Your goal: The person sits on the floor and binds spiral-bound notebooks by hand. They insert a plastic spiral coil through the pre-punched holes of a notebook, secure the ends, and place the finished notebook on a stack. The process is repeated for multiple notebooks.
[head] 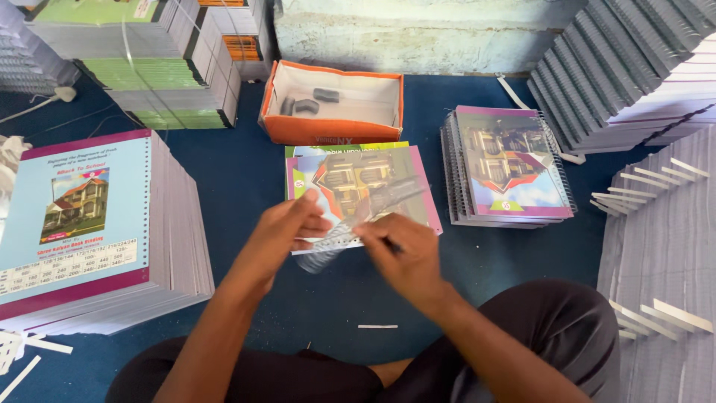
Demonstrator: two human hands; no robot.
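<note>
1. The left hand [287, 227] has its fingers closed on the left end of a wire spiral [350, 227]; the thumb presses from above.
2. The right hand [403, 257] is pinched together on the same spiral, at 3 o'clock from the left hand. Motion blur hides the fingertips.
3. The spiral lies along the near edge of a notebook [358, 186], which rests on the blue floor [246, 179] at 12 o'clock from the hands.
4. A stack of bound notebooks [511, 164] stands at 2 o'clock.
5. An orange box [332, 127] sits at 12 o'clock, behind the notebook.
6. A tall unbound stack [82, 224] is at 9 o'clock.
</note>
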